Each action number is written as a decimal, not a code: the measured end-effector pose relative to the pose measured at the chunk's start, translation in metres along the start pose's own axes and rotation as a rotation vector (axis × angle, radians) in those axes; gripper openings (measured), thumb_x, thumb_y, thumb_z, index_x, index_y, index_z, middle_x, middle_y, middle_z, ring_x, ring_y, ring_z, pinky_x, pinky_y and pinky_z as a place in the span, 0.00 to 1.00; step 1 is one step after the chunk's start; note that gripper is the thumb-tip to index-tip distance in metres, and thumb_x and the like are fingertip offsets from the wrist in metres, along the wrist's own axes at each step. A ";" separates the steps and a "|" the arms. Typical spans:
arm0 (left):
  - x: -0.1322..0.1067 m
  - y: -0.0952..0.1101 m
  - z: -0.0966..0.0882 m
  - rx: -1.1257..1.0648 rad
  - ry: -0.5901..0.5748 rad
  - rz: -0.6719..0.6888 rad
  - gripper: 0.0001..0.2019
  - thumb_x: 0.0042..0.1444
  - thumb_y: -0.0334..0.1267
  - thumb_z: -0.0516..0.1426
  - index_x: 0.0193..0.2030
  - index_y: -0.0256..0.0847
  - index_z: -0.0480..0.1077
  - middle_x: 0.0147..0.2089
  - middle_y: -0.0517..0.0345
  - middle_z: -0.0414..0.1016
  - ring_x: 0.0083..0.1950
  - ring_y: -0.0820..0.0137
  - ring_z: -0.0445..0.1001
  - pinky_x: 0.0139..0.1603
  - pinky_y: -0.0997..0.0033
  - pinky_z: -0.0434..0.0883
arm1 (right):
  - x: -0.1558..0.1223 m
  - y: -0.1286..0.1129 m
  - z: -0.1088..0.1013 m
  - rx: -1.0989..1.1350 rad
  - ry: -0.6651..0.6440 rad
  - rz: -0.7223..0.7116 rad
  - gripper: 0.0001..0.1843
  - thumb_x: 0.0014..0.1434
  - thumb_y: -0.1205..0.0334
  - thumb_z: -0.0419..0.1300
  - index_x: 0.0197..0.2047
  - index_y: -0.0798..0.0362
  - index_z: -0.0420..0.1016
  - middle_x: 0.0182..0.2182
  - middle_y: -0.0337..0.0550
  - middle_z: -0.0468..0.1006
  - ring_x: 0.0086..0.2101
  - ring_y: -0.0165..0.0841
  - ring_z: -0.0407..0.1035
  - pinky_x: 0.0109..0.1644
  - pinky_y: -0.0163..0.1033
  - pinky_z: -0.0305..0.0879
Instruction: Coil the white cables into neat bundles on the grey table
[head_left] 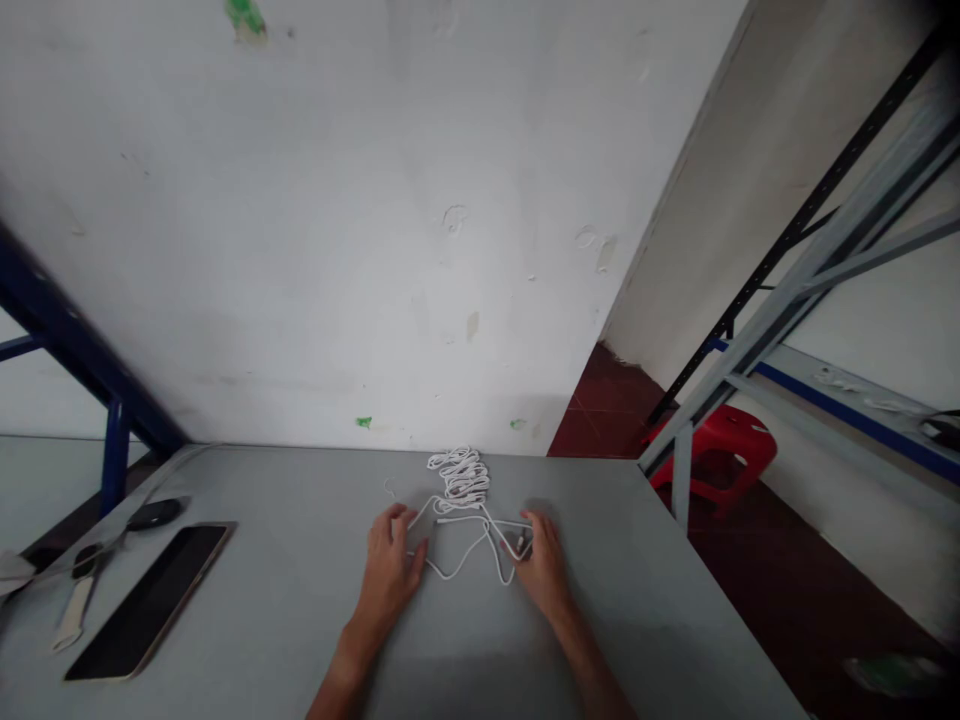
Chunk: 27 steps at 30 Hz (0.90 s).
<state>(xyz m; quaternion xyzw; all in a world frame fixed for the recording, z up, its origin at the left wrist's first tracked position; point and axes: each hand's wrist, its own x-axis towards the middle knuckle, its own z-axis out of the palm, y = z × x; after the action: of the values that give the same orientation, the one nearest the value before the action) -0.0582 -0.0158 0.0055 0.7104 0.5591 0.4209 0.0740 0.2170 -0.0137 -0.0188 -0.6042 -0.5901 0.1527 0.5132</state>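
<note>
A white cable (461, 568) lies in loose loops on the grey table, between my two hands. My left hand (391, 555) is curled round one side of the loops, with strands running in at its fingers and thumb. On the other side, my right hand (546, 572) grips the cable near a small plug end (520, 541). Just beyond my hands, several bundles of white cable (463, 478) lie in a row reaching back toward the wall. A thin white strand (389, 488) curls on the table behind my left hand.
At the left of the table (285, 620) lie a dark tablet (150, 605), a black mouse (154, 514) and a watch with a pale strap (73, 610). The white wall (420, 300) borders the back edge. A red stool (731, 450) stands beyond the right-hand metal frame (757, 340).
</note>
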 end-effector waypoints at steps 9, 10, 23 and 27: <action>-0.011 0.063 0.057 0.262 -0.448 0.059 0.13 0.59 0.28 0.52 0.50 0.37 0.69 0.50 0.42 0.74 0.51 0.55 0.74 0.51 0.56 0.72 | -0.038 -0.018 0.005 -0.224 -0.094 -0.123 0.15 0.60 0.54 0.63 0.23 0.47 0.73 0.25 0.40 0.73 0.31 0.39 0.68 0.41 0.42 0.65; -0.007 0.065 0.065 0.307 -0.472 0.034 0.13 0.59 0.26 0.52 0.49 0.36 0.69 0.49 0.41 0.74 0.49 0.56 0.74 0.50 0.57 0.72 | -0.038 -0.020 0.005 -0.231 -0.135 -0.152 0.12 0.61 0.56 0.62 0.26 0.47 0.76 0.28 0.42 0.75 0.34 0.40 0.70 0.43 0.43 0.65; 0.001 0.052 0.047 0.125 -0.703 0.086 0.19 0.61 0.23 0.44 0.54 0.32 0.67 0.47 0.39 0.78 0.47 0.57 0.76 0.49 0.62 0.69 | -0.027 -0.023 0.004 -0.261 -0.329 -0.193 0.16 0.67 0.60 0.48 0.34 0.49 0.75 0.32 0.46 0.78 0.36 0.42 0.73 0.44 0.45 0.68; 0.013 0.051 0.008 -0.123 -0.732 0.138 0.13 0.67 0.36 0.47 0.47 0.40 0.72 0.40 0.50 0.78 0.40 0.62 0.74 0.41 0.68 0.65 | -0.010 -0.030 -0.003 -0.073 -0.301 0.005 0.17 0.67 0.52 0.47 0.33 0.50 0.71 0.25 0.41 0.75 0.27 0.37 0.71 0.34 0.40 0.65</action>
<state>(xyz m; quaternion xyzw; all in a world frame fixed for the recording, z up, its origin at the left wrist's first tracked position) -0.0150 -0.0204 0.0369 0.8440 0.4202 0.1759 0.2830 0.2002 -0.0304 0.0020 -0.5940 -0.6641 0.2214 0.3963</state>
